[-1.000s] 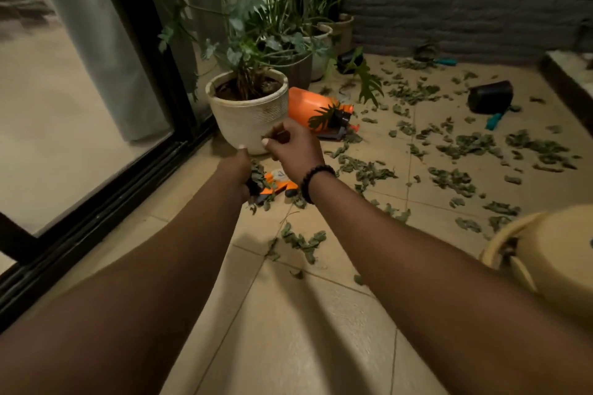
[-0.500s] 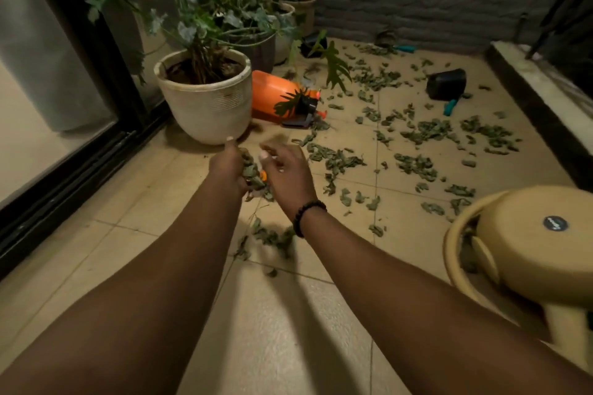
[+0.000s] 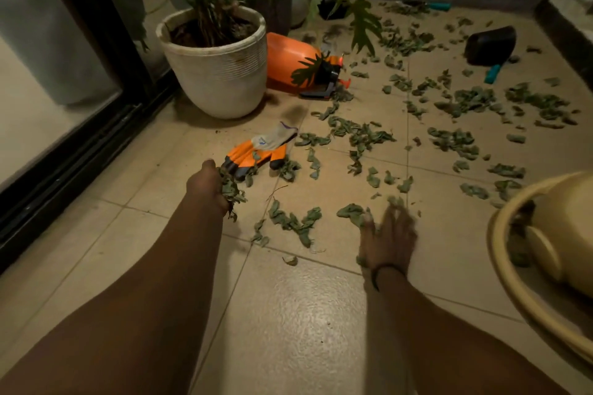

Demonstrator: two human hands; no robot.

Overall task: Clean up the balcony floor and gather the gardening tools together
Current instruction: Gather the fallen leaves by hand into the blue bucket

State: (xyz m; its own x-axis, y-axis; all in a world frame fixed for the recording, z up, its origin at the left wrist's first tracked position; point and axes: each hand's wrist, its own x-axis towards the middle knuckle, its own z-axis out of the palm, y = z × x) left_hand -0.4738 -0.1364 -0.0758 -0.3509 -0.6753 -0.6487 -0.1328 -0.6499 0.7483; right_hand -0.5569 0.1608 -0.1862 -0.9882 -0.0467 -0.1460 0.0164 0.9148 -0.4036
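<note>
Dry leaves (image 3: 359, 138) scattered over most of the tiled floor (image 3: 288, 314), thickest mid-right and toward the far wall. Left hand (image 3: 208, 184) clenched round a bunch of leaves, bits hanging out below the fist; likely holding them as a running handful while the other hand collects more. Right hand (image 3: 386, 237) flat on the floor, fingers spread and motion-blurred, touching a leaf clump (image 3: 353, 213) at its fingertips; grasping nothing that I can see, looks like a sweep or rake toward itself.

Orange work glove (image 3: 260, 151) lies flat just beyond the left hand, long axis diagonal: cuff toward the far right, dark fingertips pointing near-left at the fist. A few leaves on it. Orange spray bottle (image 3: 288, 61) on its side against the white plant pot (image 3: 218, 67), nozzle end pointing right. Black trowel-like tool with teal handle (image 3: 489, 48) far right, handle toward the camera; exact type hard to tell. Another teal handle (image 3: 438, 6) near the back wall.

Beige basin (image 3: 500, 266) at right edge, with a watering can (image 3: 568, 234) in it, some leaves inside; probably the dump spot. Tools not yet gathered.
</note>
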